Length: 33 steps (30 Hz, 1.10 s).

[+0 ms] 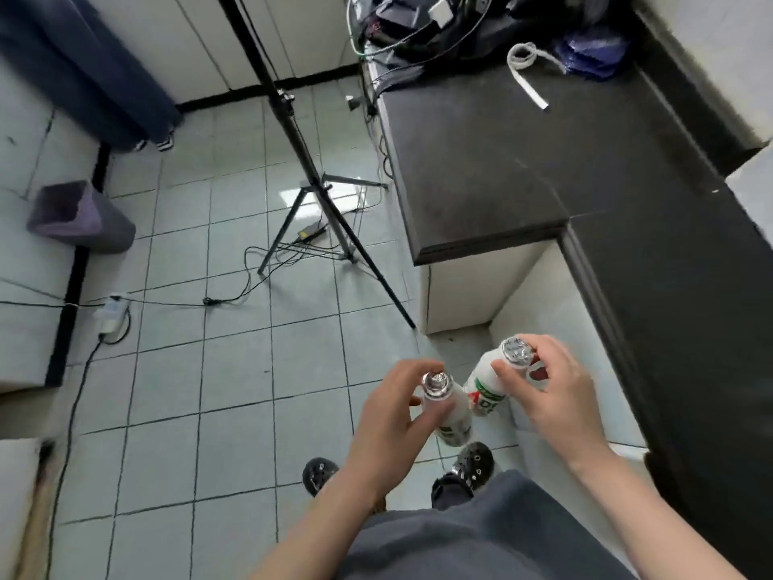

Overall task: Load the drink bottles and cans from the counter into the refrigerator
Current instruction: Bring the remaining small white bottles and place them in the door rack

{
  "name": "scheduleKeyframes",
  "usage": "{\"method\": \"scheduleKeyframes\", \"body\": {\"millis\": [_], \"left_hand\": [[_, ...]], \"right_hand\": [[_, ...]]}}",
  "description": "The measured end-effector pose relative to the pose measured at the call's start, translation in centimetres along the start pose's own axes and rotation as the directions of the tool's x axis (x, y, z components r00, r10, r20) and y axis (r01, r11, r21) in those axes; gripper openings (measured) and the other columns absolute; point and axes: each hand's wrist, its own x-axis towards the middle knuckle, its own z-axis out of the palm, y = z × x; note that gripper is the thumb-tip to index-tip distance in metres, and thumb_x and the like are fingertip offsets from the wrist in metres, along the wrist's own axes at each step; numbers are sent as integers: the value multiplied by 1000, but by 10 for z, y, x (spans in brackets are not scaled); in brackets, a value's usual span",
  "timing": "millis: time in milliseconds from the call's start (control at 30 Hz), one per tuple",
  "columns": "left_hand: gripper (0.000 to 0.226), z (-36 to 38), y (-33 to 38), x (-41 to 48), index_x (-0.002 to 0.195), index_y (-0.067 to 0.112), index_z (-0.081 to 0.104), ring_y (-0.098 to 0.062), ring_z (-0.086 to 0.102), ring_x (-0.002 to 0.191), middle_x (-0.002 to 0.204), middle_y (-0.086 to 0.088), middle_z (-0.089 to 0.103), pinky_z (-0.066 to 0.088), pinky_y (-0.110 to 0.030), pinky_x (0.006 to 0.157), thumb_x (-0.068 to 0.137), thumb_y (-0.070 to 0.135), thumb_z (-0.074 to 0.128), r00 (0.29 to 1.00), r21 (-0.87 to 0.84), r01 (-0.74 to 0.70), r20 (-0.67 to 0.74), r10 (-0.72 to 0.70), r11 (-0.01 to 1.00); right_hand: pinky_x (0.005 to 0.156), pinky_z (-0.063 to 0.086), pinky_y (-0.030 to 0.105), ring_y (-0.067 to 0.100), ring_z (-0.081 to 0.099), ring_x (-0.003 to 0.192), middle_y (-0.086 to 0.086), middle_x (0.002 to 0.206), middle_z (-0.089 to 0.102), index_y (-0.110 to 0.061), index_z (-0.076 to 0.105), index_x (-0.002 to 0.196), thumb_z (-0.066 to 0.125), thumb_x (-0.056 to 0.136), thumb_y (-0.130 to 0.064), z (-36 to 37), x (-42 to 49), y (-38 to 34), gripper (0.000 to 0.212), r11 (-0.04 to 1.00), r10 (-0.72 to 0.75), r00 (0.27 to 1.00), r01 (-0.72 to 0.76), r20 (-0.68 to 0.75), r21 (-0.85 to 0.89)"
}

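Observation:
I hold two small white drink bottles over the tiled floor, in front of my body. My left hand grips one white bottle near its silver foil top. My right hand grips the other white bottle, which has a green and red label and tilts to the right. Both bottles are upright or nearly so, close together. The black counter lies to the right and ahead. No refrigerator is in view.
A black tripod stands on the floor ahead, with cables around its feet. A purple bin sits at the left. Bags, cables and a white strap lie at the counter's far end. Another person's legs show at top left.

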Motion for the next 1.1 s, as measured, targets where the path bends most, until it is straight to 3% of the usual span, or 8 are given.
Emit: {"method": "scheduleKeyframes", "body": {"millis": [167, 400, 500, 633, 733, 867, 1033, 1100], "left_hand": [[41, -93, -51, -43, 110, 46, 53, -2, 59, 104, 109, 24, 58, 50, -16, 81, 86, 16, 68, 960, -83, 72, -263, -91, 994], [32, -234, -124, -111, 107, 41, 57, -3, 59, 99, 105, 21, 60, 51, -18, 77, 80, 26, 67, 826, -129, 171, -522, -214, 977], [39, -289, -155, -142, 105, 44, 56, -1, 59, 97, 104, 21, 60, 50, -15, 76, 82, 17, 71, 751, -131, 218, -610, -252, 967], [42, -348, -187, -178, 105, 46, 55, 2, 57, 97, 105, 23, 59, 53, -27, 79, 82, 14, 71, 672, -165, 282, -669, -317, 945], [39, -380, -205, -195, 104, 44, 56, 1, 57, 98, 107, 23, 58, 53, -31, 79, 82, 15, 70, 612, -209, 288, -711, -347, 935], [37, -411, -229, -210, 102, 46, 55, 4, 56, 98, 107, 25, 58, 50, -19, 77, 84, 16, 69, 527, -303, 286, -743, -413, 909], [40, -466, -268, -223, 99, 47, 56, -6, 61, 99, 106, 17, 62, 53, -30, 84, 82, 14, 71, 384, -392, 303, -784, -488, 869], [42, -499, -288, -227, 96, 51, 56, -5, 61, 97, 103, 18, 63, 53, -31, 83, 82, 15, 71, 326, -409, 314, -801, -502, 857]], "right_hand": [[74, 48, 30, 6, 58, 87, -19, 93, 59, -35, 59, 98, 62, 81, -56, 81, 10, -64, 27, 991, -118, 984, 109, 135, 76], [70, 47, 24, 4, 59, 85, -21, 94, 62, -51, 57, 93, 62, 75, -61, 217, 7, -156, 22, 973, -215, 936, 179, 279, 147], [65, 44, 23, 8, 59, 83, -16, 88, 63, -41, 58, 92, 68, 79, -47, 281, 6, -195, 18, 967, -248, 907, 209, 339, 147], [67, 46, 29, 8, 57, 85, -15, 89, 61, -23, 62, 95, 69, 82, -26, 348, -4, -245, 15, 959, -275, 881, 225, 386, 171], [68, 46, 23, 2, 57, 85, -18, 88, 61, -27, 62, 95, 70, 82, -22, 384, -5, -277, 16, 946, -321, 839, 268, 438, 181], [67, 44, 15, 0, 57, 84, -21, 87, 63, -41, 58, 89, 72, 80, -20, 434, 5, -311, 26, 940, -342, 774, 285, 533, 189], [67, 42, 13, -2, 57, 83, -19, 87, 64, -45, 56, 85, 71, 78, -27, 528, 28, -366, 25, 921, -378, 662, 343, 648, 186], [68, 44, 19, -2, 57, 82, -18, 88, 64, -44, 57, 86, 71, 78, -28, 576, 39, -394, 23, 913, -393, 615, 348, 683, 213]]}}
